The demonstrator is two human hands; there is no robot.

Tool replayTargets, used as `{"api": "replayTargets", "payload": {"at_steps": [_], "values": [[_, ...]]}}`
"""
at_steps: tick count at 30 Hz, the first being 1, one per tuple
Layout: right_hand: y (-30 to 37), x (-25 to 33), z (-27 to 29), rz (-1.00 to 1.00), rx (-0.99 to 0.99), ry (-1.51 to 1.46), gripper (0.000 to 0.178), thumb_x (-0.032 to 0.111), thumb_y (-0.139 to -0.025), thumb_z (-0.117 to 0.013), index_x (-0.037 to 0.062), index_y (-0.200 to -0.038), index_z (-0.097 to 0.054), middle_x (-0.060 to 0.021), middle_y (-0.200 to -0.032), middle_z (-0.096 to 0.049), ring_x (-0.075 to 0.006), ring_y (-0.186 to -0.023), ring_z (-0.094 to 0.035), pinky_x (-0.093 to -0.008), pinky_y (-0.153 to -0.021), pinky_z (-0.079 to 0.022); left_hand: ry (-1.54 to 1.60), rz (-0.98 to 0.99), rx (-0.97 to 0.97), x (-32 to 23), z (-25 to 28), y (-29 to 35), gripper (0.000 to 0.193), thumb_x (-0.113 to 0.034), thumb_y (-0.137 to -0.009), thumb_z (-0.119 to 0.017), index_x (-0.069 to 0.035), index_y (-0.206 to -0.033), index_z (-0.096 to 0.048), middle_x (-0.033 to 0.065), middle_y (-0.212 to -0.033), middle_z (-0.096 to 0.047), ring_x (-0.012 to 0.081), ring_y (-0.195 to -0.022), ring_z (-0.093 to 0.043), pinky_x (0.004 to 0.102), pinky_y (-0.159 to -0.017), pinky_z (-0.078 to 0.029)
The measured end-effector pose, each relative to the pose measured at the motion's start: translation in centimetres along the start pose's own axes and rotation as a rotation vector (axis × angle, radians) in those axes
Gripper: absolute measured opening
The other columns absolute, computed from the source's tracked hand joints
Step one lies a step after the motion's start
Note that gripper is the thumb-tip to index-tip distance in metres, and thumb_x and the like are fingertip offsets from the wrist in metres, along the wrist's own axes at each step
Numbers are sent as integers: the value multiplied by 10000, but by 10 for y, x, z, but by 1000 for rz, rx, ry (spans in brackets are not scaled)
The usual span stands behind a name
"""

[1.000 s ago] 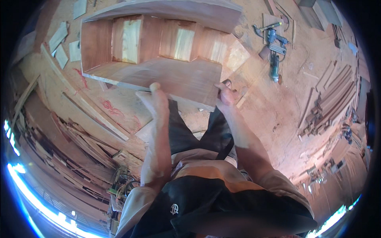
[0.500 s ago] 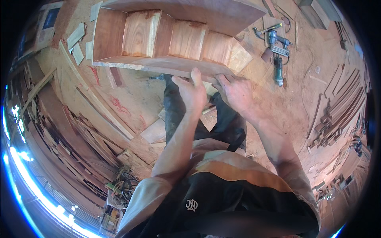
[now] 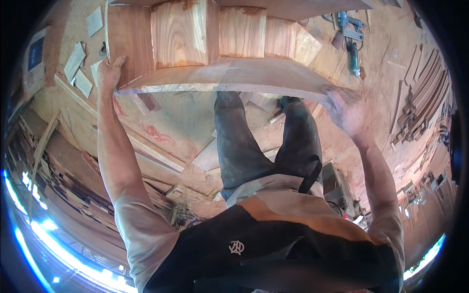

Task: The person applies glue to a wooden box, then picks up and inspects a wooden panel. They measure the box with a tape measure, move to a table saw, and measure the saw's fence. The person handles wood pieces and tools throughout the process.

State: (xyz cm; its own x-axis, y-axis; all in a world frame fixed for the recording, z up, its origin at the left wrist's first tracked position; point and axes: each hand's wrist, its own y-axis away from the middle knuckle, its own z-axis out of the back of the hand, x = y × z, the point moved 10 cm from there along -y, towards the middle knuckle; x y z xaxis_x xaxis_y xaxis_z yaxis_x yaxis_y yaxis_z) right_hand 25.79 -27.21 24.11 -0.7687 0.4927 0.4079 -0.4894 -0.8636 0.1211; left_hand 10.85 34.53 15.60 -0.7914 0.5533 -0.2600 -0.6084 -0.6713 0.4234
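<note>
Big wooden cabinet (image 3: 220, 44) sits on the sawdusty floor (image 3: 171, 127), open side up, so you look straight down into its compartments split by upright dividers. The person stands right at its near long side, legs just behind the near panel (image 3: 229, 80).

Left hand (image 3: 111, 71) is wrapped over the near-left corner, fingers curled around the edge where the side wall meets the near panel, thumb on the outside. Right hand (image 3: 344, 110) is clamped on the near-right end of that same panel. It's blurry, so I can't tell exactly how the fingers sit, but it's clearly gripping the board, not flat-open. Arms are spread wide, one hand per end, which looks to me like the sensible way to hold something this long without it twisting.

Around it: a blue power tool (image 3: 351, 41) lies on the floor far right, well apart from the cabinet. Offcuts (image 3: 78, 63) are scattered just left of the left hand, and long wooden strips (image 3: 420, 83) are piled at the right.
</note>
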Motion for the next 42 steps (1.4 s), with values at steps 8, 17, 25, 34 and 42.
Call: {"api": "replayTargets", "payload": {"at_steps": [8,17,25,34,42], "values": [[41,-22,-2,-22,113,5,370,202,-784,-743,84,-1128,-676,-79,-1112,-724,-287,-954,-707,-387,-808,-566,0,-97,-63,-62,27,75,317,-281,-900,-754,29,-925,-689,125,-748,-662,224,-694,-615,378,-697,-493],[143,-133,20,-131,26,-25,501,181,-762,-666,69,-1249,-630,-132,-1265,-675,-362,-1124,-657,-451,-987,-523,-5,-207,-175,-224,61,178,381,-301,-934,-736,1,-750,-596,79,-617,-498,160,-617,-431,362,-601,-405],[250,-169,2,-213,-40,-100,515,193,-761,-668,41,-1251,-623,-157,-1293,-666,-385,-1141,-654,-471,-1008,-528,-209,-387,-270,-356,60,251,306,-209,-967,-711,39,-811,-624,49,-590,-489,107,-595,-427,321,-563,-395],[362,-126,-58,-393,-250,-286,414,224,-875,-619,66,-1258,-607,-157,-1321,-653,-382,-1153,-649,-525,-988,-510,-53,-559,-287,-457,35,324,332,-255,-990,-717,36,-1147,-679,115,-1048,-721,172,-941,-636,318,-848,-501],[418,-124,-84,-613,-168,-351,486,61,-858,-611,87,-1343,-590,-151,-1385,-610,-357,-1277,-564,-535,-1107,-413,227,-686,-146,-496,26,383,576,-70,-946,-732,28,-1454,-477,131,-1337,-590,216,-1189,-573,359,-1042,-456]]}}
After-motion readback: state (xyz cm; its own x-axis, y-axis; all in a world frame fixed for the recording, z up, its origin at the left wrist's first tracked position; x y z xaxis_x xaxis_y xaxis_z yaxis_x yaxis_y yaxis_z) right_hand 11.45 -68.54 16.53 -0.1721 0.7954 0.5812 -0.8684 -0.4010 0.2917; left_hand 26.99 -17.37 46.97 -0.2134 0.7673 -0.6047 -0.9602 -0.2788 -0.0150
